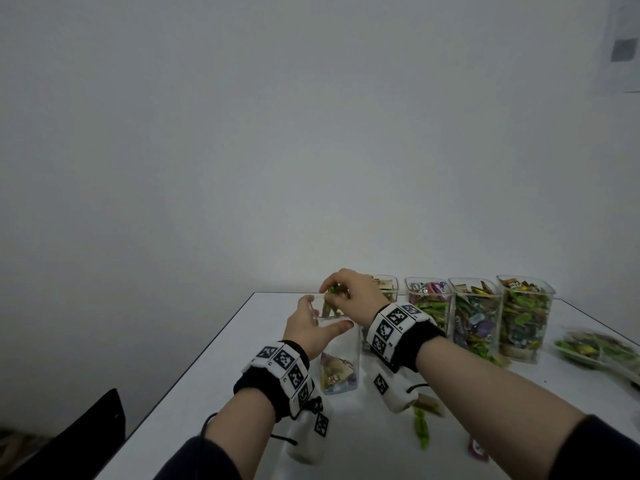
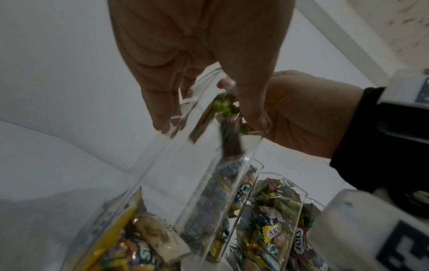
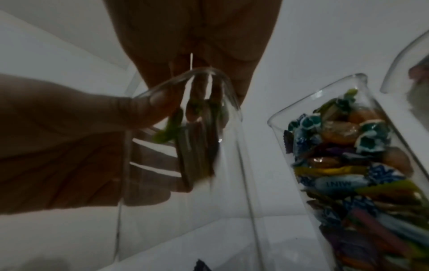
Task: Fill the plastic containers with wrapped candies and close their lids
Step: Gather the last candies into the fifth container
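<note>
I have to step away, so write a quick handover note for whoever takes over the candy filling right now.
Left hand grips the rim of the near clear container, which holds only a few candies at the bottom.
Right hand pinches green-wrapped candies at its mouth.
Three containers at the back look full; none shows a lid.
Loose candies lie on the table.
Left: finish filling, fit lids.

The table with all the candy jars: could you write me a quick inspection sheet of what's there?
Surface: white table.
Job's things: clear container, candies only at its bottom; four fuller containers behind, lidless.
Clutter: loose candies; candy tray.
Grips: left hand holds the container's rim; right hand pinches green candies at its mouth.
Cables: thin black cords by the wrist bands.
Surroundings: bare wall; dark chair.
</note>
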Tool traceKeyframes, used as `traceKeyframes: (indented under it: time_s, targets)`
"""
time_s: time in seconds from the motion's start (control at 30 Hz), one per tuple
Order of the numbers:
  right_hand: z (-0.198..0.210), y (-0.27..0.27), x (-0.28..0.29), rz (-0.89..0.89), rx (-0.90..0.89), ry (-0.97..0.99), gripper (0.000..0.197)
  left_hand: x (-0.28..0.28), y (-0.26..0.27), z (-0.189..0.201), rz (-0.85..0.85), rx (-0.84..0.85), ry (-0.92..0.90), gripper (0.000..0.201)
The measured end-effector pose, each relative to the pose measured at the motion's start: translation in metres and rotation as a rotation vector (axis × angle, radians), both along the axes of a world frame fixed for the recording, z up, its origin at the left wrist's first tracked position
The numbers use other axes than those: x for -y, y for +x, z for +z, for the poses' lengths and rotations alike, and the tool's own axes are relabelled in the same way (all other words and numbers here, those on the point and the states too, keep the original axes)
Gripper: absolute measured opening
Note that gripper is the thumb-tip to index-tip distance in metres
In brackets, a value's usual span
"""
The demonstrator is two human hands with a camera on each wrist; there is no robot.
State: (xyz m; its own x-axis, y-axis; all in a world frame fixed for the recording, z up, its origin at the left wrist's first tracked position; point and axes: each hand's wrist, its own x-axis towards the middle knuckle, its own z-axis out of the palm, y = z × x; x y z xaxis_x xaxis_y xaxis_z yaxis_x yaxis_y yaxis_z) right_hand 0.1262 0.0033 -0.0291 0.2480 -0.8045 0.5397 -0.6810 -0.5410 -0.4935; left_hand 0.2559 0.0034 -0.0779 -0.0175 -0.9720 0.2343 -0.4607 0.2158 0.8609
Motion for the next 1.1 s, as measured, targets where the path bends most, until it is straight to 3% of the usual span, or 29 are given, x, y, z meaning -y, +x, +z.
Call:
traceKeyframes:
  time_s: [0.1,0.2,0.4,0.53,0.67,0.83,0.93,1.1]
  targets:
    - [-0.001,-0.001,-0.004,0.069,-0.113,0.103,0.016,-0.001,-0.001,-0.002,0.011,-0.001,-0.019,0.084]
    - [-0.001,-0.005,-0.008,0.070,-0.189,0.136,0.021,-0.004,-0.002,-0.001,0.021,0.016,-0.014,0.093]
    - [0.010,-0.027,-0.028,-0.019,0.009,0.080,0.014,-0.008,-0.001,0.006,0.008,0.004,-0.016,0.089]
    - [0.018,-0.053,-0.054,-0.066,0.192,0.085,0.015,-0.018,0.007,0.020,-0.016,0.102,-0.030,0.103]
    - [0.016,-0.087,-0.089,-0.092,0.195,0.158,0.013,-0.037,0.010,0.035,0.011,0.192,-0.207,0.095]
    - [-0.006,-0.128,-0.130,-0.110,-0.006,0.295,0.014,-0.072,-0.004,0.034,-0.141,0.359,-0.376,0.074]
    - [-0.029,-0.148,-0.145,-0.154,-0.238,0.403,0.016,-0.088,-0.021,0.023,-0.350,0.558,-0.334,0.063]
    - [-0.062,-0.170,-0.158,-0.266,-0.659,0.673,0.063,-0.096,-0.057,-0.006,-0.666,0.942,-0.053,0.068]
